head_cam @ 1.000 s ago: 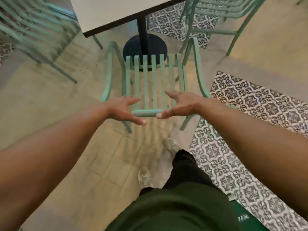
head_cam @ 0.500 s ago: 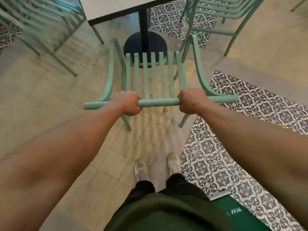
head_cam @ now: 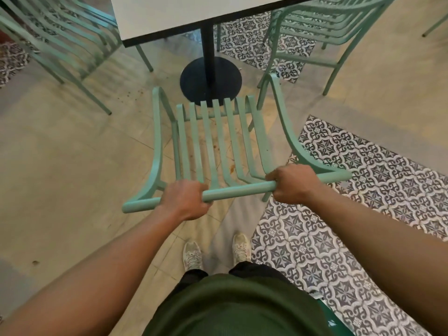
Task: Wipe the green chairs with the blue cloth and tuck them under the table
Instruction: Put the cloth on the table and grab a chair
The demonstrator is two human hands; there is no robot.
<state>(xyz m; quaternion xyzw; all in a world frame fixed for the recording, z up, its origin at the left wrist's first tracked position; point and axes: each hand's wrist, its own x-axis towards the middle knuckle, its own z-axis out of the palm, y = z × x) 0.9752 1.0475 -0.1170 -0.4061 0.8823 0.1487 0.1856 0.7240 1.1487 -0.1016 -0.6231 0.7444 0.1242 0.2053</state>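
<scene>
A green slatted metal chair stands in front of me, its seat facing the table. My left hand and my right hand both grip the round top rail of its backrest, one on each side of the middle. The white table with a black edge stands beyond the chair on a black post with a round base. The chair's front edge is near that base. No blue cloth is in view.
Another green chair stands at the table's left side and one at the back right. Patterned tiles cover the floor to my right, plain beige tiles the rest. My feet stand just behind the chair.
My open hands closed on the chair's top rail. The chair has since come a little closer to the table base.
</scene>
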